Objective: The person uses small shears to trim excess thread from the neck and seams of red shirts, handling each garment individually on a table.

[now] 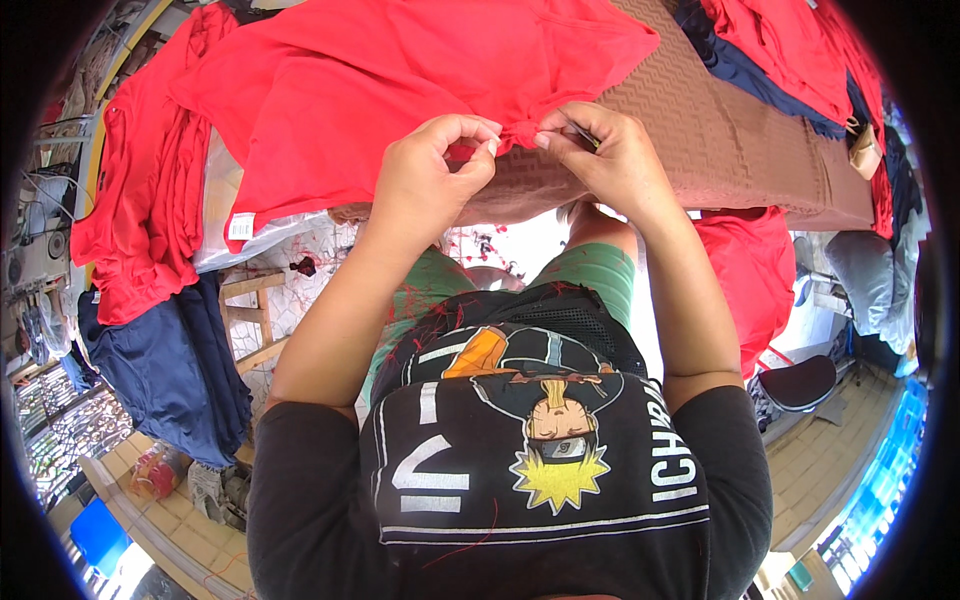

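Observation:
A red garment [400, 80] is spread over the table in front of me, its near edge gathered into a small bunch between my hands. My left hand [440, 160] is closed, thumb and forefinger pinching the left end of that bunch. On the other side my right hand [605, 150] pinches the fabric between thumb and forefinger. A slim dark metal tool [584, 134], perhaps thread snips, lies inside the right hand's grip, mostly covered by the fingers. Toward the left, a white label [241, 226] shows at the garment's lower corner.
A brown patterned cloth [720, 150] covers the table. Red garments [150, 190] hang at left above navy cloth [170, 360]. More red clothing [790, 50] is piled at far right, and a red piece [750, 270] hangs below the table edge. Wooden benches [180, 510] stand on either side.

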Demonstrator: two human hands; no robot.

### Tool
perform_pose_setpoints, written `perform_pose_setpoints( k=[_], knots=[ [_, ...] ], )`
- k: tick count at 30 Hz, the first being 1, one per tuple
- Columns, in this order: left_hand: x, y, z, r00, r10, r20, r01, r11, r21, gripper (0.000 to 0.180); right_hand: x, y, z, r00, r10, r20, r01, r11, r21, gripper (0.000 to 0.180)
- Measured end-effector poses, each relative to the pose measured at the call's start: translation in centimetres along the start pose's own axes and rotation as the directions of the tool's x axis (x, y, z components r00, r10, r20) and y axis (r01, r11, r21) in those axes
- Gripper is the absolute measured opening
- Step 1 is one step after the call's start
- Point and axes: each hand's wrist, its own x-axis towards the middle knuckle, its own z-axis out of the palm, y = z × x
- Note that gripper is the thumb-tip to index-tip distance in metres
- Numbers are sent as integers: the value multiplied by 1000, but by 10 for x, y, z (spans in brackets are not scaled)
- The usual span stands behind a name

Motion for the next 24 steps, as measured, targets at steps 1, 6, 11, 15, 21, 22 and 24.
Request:
perform_pose_setpoints(
  k=[1,6,11,15,21,22,24],
  knots=[
    [-1,1,-1,999,-28,22,29,997,-67,11,0,1,0,1000,0,-1,0,1000,1,16],
    [0,-1,-7,982,-128,140,175,899,-403,15,0,1,-1,1000,1,-22,-3,997,-76,19],
    [-3,-1,-7,989,-106,106,142,894,-424,17,-7,-7,-2,997,-55,-59,45,987,-157,24],
    [-6,5,-7,986,-68,150,107,957,-269,24,-10,-3,0,999,-17,-42,12,993,-120,23],
    [-62,83,-25,206,747,632,32,641,-767,95,-10,3,-1,995,7,-101,-18,994,-109,23],
    [-66,100,-31,-46,843,537,51,539,-841,108,-10,5,-1,993,0,-116,-14,993,-114,23],
    [-68,125,-37,59,797,601,290,562,-774,114,-9,4,-1,991,-13,-132,0,995,-103,23]
  ],
)
